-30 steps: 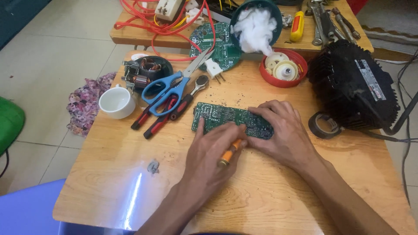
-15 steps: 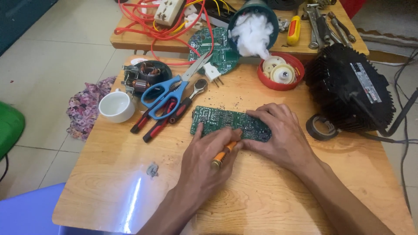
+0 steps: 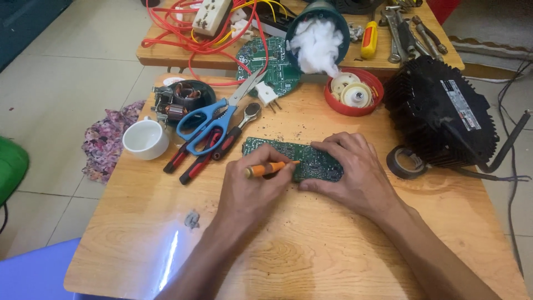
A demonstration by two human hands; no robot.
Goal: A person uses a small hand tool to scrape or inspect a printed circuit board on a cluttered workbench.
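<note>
The green circuit board [image 3: 300,158] lies flat in the middle of the wooden counter [image 3: 311,255]. The right hand [image 3: 355,172] presses down on its right end, fingers spread flat, holding nothing. The left hand [image 3: 252,186] has its grip closed around a small orange screwdriver [image 3: 269,168], tip on the board. The work looks only partly done. Near the person the counter has open room. Scissors [image 3: 214,122], a white cup [image 3: 145,139] and a black box [image 3: 438,114] crowd the far side.

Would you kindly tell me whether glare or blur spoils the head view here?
Head view: a white streak of glare lies on the table near its front edge; the left hand, right hand and circuit board look sharp.
</note>
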